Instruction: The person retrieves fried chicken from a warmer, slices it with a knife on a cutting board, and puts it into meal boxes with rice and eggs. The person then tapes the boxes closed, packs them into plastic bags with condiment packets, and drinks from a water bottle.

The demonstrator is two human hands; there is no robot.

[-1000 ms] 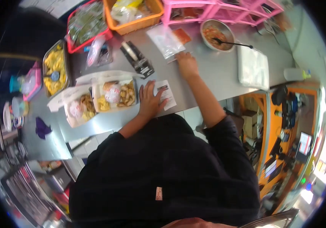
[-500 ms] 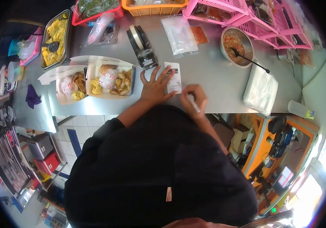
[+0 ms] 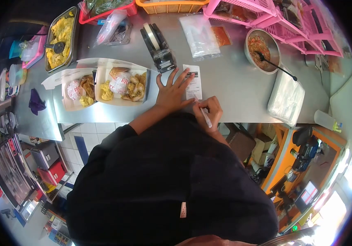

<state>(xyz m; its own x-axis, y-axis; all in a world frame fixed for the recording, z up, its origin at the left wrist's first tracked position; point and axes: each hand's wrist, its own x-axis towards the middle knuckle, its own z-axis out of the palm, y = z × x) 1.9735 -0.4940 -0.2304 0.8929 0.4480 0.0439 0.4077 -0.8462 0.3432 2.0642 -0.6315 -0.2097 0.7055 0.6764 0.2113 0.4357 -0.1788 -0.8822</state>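
My left hand (image 3: 171, 93) lies with spread fingers on the steel counter, its fingertips and thumb over the left edge of a printed paper slip (image 3: 194, 84). In my right hand (image 3: 208, 112) is a white pen (image 3: 206, 118), its tip near the bottom of the slip. A black tape dispenser (image 3: 158, 49) stands just above my left hand. To the left are two open boxes (image 3: 120, 87) (image 3: 78, 93) holding a wrapped item and fried pieces.
A metal tray of yellow food (image 3: 60, 37) is at upper left. A bowl with a black spoon (image 3: 262, 46), plastic bags (image 3: 286, 98), a clear packet (image 3: 199, 37) and pink racks (image 3: 274, 20) are at the right and back. A purple cloth (image 3: 36, 101) lies left.
My right hand has come from the clear packet to the slip's lower end, now holding the pen there. The left hand stays spread at the slip. The head view has shifted.
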